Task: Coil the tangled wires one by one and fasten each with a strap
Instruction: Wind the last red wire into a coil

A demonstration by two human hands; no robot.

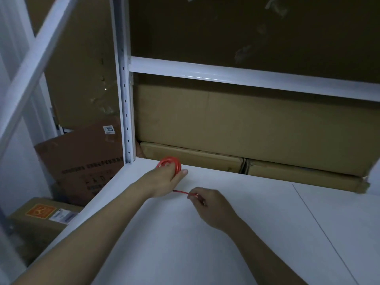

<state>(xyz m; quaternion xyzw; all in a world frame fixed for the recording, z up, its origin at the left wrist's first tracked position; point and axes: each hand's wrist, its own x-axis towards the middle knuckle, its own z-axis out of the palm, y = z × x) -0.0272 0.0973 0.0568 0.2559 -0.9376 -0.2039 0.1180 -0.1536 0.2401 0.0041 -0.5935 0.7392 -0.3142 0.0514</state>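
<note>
A white worktop fills the lower frame, with cardboard boxes behind it. At centre left, the left hand has its grip clamped on a coiled red wire; the right hand pinches the wire's loose end

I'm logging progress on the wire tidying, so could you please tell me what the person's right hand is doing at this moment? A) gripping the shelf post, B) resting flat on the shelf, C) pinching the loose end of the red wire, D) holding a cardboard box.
C: the right hand pinches the loose end of the red wire, while the left hand holds the coil.
</note>
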